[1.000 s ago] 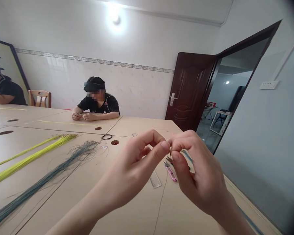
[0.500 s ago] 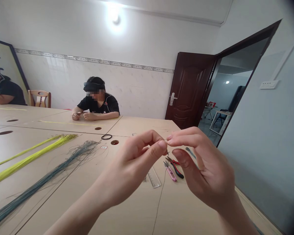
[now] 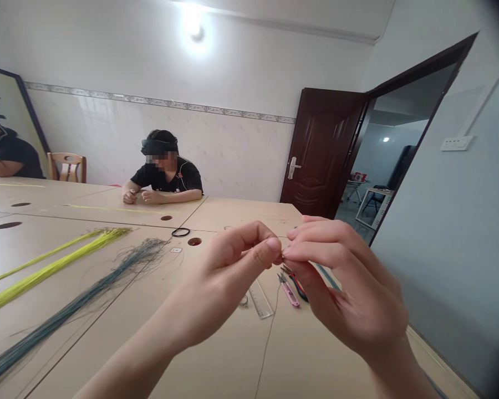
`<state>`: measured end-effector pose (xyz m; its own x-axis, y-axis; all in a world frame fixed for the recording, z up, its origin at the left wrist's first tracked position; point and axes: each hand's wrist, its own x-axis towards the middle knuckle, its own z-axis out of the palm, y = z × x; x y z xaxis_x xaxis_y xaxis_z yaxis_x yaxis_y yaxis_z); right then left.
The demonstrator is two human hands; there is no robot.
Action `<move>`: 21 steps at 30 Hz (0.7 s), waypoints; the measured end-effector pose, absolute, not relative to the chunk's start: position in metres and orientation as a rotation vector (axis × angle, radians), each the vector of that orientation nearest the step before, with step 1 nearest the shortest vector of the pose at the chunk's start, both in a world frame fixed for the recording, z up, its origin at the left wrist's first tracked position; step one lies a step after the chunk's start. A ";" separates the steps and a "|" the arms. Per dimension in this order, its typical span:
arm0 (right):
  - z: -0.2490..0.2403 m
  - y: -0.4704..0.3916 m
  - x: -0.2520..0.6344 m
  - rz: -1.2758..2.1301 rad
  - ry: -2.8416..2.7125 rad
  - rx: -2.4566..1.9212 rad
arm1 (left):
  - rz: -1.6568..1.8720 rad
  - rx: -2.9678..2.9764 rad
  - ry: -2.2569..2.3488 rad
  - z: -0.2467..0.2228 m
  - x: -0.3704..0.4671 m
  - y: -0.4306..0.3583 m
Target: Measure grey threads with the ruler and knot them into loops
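Note:
My left hand (image 3: pixel 237 277) is closed, with thumb and forefinger pinched on the end of a thin dark cord (image 3: pixel 268 338). From the fingertips the cord runs down toward the near side of the table. My right hand (image 3: pixel 345 282) meets it tip to tip, its thumb and forefinger closed at the same spot; the tiny end between them is mostly hidden. Below the hands lie pink thread snips (image 3: pixel 291 293), pliers (image 3: pixel 301 289) with red and black handles, partly covered by my right hand, and a clear ruler (image 3: pixel 260 302).
A yellow cord bundle (image 3: pixel 54 269) and a grey-blue cord bundle (image 3: pixel 79 302) stretch along the left of the table (image 3: pixel 216 354). A black ring (image 3: pixel 181 232) lies beside a cable hole (image 3: pixel 194 242). Across the table sits a person (image 3: pixel 166 172); another person (image 3: pixel 10 152) is farther left.
My right thumb has moved up and left to meet its forefinger at the cord end, where it was apart before. My left hand has barely shifted.

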<state>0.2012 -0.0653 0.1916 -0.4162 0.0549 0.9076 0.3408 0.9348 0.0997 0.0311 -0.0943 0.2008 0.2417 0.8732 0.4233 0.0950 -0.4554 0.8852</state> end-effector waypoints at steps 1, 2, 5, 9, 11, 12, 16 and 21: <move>0.192 -0.065 0.201 -0.336 -1.986 -0.292 | 1.285 1.748 0.894 0.201 0.031 -0.094; 0.192 -0.065 0.201 -0.346 -1.992 -0.304 | 1.285 1.746 0.886 0.201 0.031 -0.094; 0.193 -0.065 0.200 -0.387 -2.012 -0.301 | 1.291 1.749 0.833 0.202 0.034 -0.093; 0.193 -0.064 0.199 -0.446 -2.007 -0.277 | 1.317 1.778 0.804 0.203 0.038 -0.094; 0.194 -0.063 0.200 -0.472 -2.002 -0.298 | 1.363 1.816 0.858 0.203 0.039 -0.095; 0.194 -0.062 0.200 -0.490 -1.997 -0.312 | 1.387 1.837 0.893 0.203 0.039 -0.095; 0.194 -0.058 0.200 -0.600 -1.939 -0.342 | 1.358 1.882 1.034 0.205 0.038 -0.097; 0.194 -0.055 0.200 -0.674 -1.922 -0.373 | 1.314 1.940 1.111 0.204 0.038 -0.096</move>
<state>0.2003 -0.0547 0.1943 -0.4316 -0.0387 0.9012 0.5329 0.7952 0.2894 0.0384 -0.0956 0.2045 0.1836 0.8582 0.4793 0.3301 -0.5131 0.7923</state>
